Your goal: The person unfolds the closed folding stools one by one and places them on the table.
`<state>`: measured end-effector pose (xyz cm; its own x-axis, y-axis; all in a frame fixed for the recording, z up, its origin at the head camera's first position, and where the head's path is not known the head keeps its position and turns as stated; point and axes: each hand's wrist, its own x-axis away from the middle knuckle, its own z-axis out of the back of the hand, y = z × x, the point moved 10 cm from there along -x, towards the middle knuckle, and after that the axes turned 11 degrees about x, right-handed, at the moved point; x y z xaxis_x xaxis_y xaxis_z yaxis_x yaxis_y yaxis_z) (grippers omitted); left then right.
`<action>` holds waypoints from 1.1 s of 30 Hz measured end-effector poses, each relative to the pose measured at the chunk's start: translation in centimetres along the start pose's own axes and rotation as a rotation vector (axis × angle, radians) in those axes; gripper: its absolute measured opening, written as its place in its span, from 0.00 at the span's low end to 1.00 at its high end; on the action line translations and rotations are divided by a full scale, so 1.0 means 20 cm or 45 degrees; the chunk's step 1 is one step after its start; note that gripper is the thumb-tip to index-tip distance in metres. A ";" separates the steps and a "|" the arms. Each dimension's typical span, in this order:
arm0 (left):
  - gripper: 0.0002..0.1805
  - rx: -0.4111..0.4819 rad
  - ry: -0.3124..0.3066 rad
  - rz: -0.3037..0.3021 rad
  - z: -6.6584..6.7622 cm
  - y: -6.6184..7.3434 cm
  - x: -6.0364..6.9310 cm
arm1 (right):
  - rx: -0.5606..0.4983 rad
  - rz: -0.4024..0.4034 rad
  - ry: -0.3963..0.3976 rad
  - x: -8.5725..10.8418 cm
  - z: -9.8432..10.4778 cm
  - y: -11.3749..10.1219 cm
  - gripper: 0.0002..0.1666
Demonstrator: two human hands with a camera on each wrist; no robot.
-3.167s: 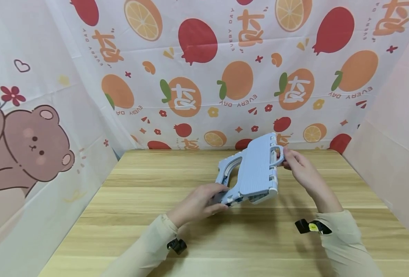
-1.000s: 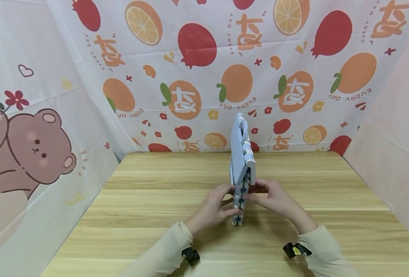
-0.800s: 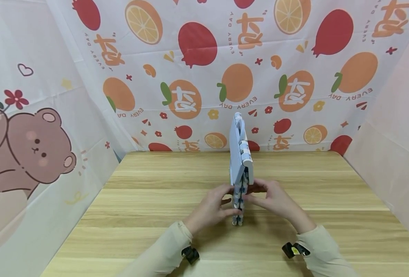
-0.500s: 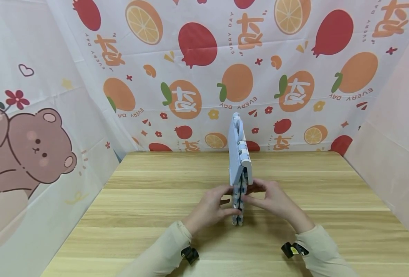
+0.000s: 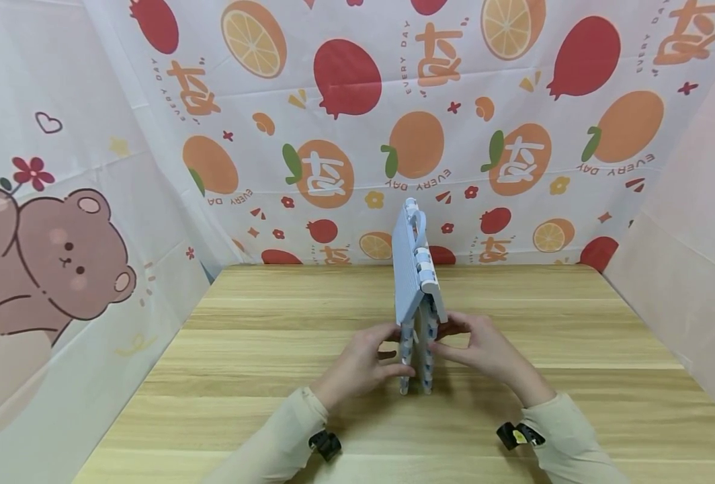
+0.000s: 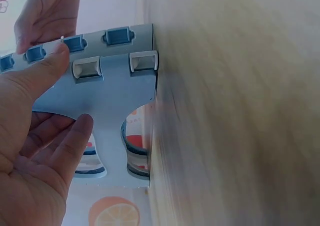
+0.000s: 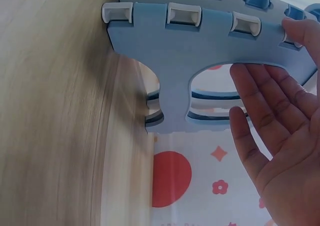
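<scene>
A light blue plastic folding step stool [image 5: 407, 269] stands upright and narrowly unfolded, its two leg panels on the wooden table with a slim gap between them. Its top halves slope down from the ridge like a steep roof, and a loop handle [image 5: 420, 228] sits on that ridge. My left hand [image 5: 357, 359] grips the left leg panel [image 6: 112, 100], thumb on its near edge and fingers at the cutout. On the other side, my right hand [image 5: 484, 343] holds the right leg panel [image 7: 172, 75] likewise, with fingers at its cutout [image 7: 215, 80].
The wooden table [image 5: 261, 309] spreads out around the stool. A fruit-print cloth [image 5: 345, 134] hangs behind the table's back edge, a bear-print cloth [image 5: 79, 255] at the left and a pale cloth [image 5: 690, 269] at the right.
From a tilted hold above the table, the stool has come upright onto it. My right hand has left the handle for the right panel. Just now the panels have parted, my left hand moving left.
</scene>
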<state>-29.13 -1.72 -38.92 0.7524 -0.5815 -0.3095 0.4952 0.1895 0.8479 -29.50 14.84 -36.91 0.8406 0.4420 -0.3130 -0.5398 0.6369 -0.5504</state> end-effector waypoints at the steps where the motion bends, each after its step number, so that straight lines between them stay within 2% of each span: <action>1: 0.35 0.002 -0.002 -0.001 0.00 0.00 0.00 | 0.003 -0.003 0.001 0.00 0.00 0.00 0.27; 11: 0.37 0.028 -0.007 -0.004 0.02 -0.01 0.02 | 0.018 -0.007 0.012 0.01 0.02 0.02 0.24; 20: 0.34 0.013 -0.011 -0.006 0.03 -0.01 0.03 | 0.056 -0.009 0.042 0.03 0.04 0.05 0.23; 33: 0.34 -0.024 -0.002 -0.011 0.05 -0.01 0.05 | 0.085 -0.057 0.038 0.07 0.08 0.09 0.26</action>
<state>-28.98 -3.15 -38.91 0.7476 -0.5843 -0.3159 0.5095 0.1992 0.8371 -29.45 17.59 -37.12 0.8643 0.3939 -0.3127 -0.5027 0.6966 -0.5119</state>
